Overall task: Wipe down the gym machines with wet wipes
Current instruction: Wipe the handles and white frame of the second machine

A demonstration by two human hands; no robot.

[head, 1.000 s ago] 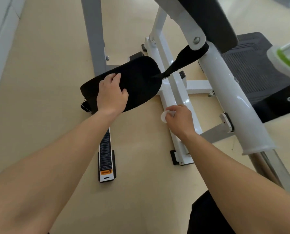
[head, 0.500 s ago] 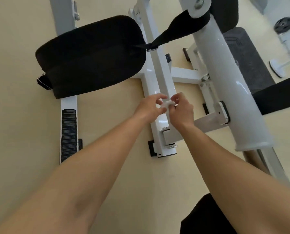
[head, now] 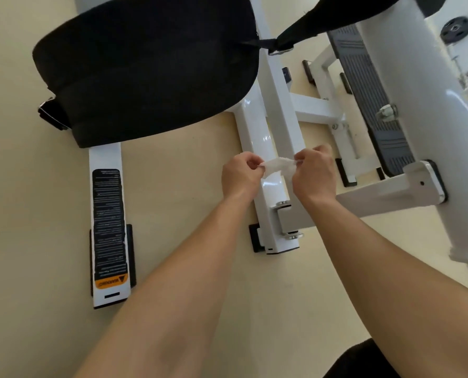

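Open floor [head: 178, 197] flanks hands [head: 241, 178] [head: 313, 176] pinching wipe [head: 277, 165].

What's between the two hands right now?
Head view: the wet wipe, pinched at each end by the left hand and the right hand; behind it, the machine's white base beam.

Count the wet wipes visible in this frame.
1. The wet wipe is stretched between the left hand and the right hand, each pinching one end, over the white frame beam. Others may be out of view.
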